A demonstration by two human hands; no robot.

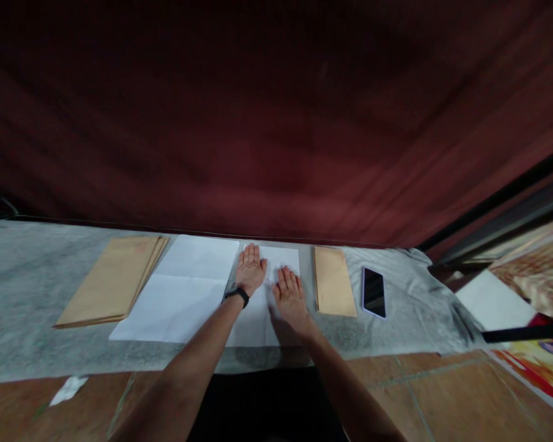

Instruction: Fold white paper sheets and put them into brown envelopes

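A sheet of white paper lies flat on the grey cloth in front of me, with a crease running lengthwise. Pressed flat near its upper left is my left hand, fingers stretched out and a black band on the wrist. My right hand rests lower on the sheet's right side, palm down and fingers extended. Left of these is a larger spread of white paper with a fold line across it. To the right of my hands lies a brown envelope stack.
Larger brown envelopes are piled at the left. A phone with a dark screen lies right of the small envelopes on the grey cloth. A dark red curtain hangs behind. A white scrap is on the tiled floor.
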